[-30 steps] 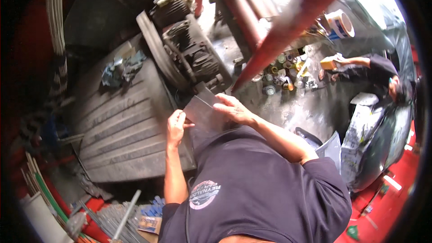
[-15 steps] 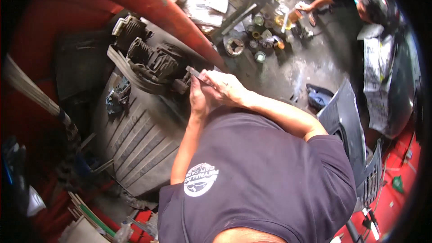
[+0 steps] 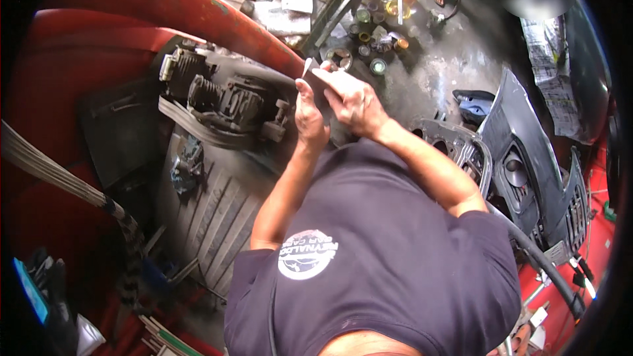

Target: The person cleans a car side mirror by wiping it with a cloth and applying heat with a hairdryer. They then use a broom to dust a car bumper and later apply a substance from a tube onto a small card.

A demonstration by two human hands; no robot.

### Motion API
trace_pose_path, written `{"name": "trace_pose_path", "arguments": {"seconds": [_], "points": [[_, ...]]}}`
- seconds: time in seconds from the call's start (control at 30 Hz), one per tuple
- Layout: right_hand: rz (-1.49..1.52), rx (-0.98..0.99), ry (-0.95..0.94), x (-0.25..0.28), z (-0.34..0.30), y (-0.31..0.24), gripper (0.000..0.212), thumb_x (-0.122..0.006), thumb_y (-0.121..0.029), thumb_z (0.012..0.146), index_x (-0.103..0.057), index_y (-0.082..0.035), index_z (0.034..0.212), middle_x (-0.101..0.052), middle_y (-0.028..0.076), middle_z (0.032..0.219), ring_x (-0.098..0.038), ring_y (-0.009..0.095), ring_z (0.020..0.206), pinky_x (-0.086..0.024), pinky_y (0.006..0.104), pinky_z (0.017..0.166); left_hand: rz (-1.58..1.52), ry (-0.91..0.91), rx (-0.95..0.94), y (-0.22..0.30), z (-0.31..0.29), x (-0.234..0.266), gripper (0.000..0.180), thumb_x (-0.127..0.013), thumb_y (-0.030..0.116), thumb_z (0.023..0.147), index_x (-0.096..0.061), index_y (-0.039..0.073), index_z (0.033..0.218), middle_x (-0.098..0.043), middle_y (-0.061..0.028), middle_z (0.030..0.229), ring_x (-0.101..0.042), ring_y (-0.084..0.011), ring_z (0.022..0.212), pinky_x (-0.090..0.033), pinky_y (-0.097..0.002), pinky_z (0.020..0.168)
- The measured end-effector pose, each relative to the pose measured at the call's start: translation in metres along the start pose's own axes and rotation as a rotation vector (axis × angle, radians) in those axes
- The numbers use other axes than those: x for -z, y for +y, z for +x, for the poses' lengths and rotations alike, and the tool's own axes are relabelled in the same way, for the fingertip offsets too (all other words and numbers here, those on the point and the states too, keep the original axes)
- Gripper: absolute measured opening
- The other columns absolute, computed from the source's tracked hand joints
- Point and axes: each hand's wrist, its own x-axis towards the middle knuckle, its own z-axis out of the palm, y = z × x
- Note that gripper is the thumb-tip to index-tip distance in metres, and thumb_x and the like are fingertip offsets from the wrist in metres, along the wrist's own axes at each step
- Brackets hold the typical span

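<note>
My left hand (image 3: 310, 117) and my right hand (image 3: 357, 102) are close together in front of my chest. Between them is a small thin flat sheet (image 3: 308, 68), dark on one face with a pale edge; its exact kind is unclear. My left thumb and fingers pinch its near side. The curled fingers of my right hand press against it from the right, partly hiding it. Just left of my hands stands a dusty machine (image 3: 234, 107) with finned cylinders and a belt guard.
Ribbed dark panelling (image 3: 221, 217) lies below the machine. Several jars and cans (image 3: 378, 66) stand on the floor ahead, beside a cluttered workbench (image 3: 339, 10). A grey car bumper (image 3: 511, 138) leans at the right. A red post (image 3: 217, 10) slants across the upper left.
My hands have shifted right and up in the view, away from the machine, with the sheet tipped more upright. The view has shifted; the co-worker's reaching arm no longer shows.
</note>
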Motion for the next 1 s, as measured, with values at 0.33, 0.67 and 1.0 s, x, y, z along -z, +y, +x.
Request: {"name": "trace_pose_path", "arguments": {"seconds": [0.33, 0.67, 1.0], "points": [[0.027, -0.552, 0.276, 0.033, -0.065, 0.059, 0.031, -0.056, -0.013, 0.095, -0.066, 0.002, 0.121, -0.071, 0.026, 0.099, -0.07, 0.04, 0.09, -0.056, 0.0446, 0.081, 0.42, -0.112, 0.273, -0.058, -0.008, -0.051, 0.051, -0.047, 0.033, 0.11, -0.046, 0.001, 0.15, -0.058, -0.0128, 0.142, -0.055, -0.0212, 0.128, -0.042, -0.0326, 0.11], [-0.039, -0.935, 0.39, 0.173, -0.152, 0.197, 0.039, -0.07, -0.027, 0.097, -0.066, 0.01, 0.109, -0.075, 0.021, 0.097, -0.07, 0.024, 0.089, -0.054, 0.0386, 0.081, 0.352, -0.207, 0.528, -0.147, 0.054, -0.109, 0.036, -0.071, 0.018, 0.094, -0.065, 0.0, 0.126, -0.071, -0.0063, 0.107, -0.064, -0.0158, 0.102, -0.051, -0.0307, 0.092], [-0.448, 0.193, -0.001, 0.198, -0.048, 0.117, 0.037, -0.071, -0.01, 0.081, -0.072, -0.008, 0.118, -0.069, 0.014, 0.112, -0.068, 0.031, 0.104, -0.059, 0.0427, 0.089, -0.421, -0.314, 1.142, -0.28, 0.127, -0.124, 0.049, -0.047, 0.058, 0.104, -0.059, 0.01, 0.102, -0.062, -0.0073, 0.082, -0.063, -0.0201, 0.07, -0.053, -0.0354, 0.064]]}}
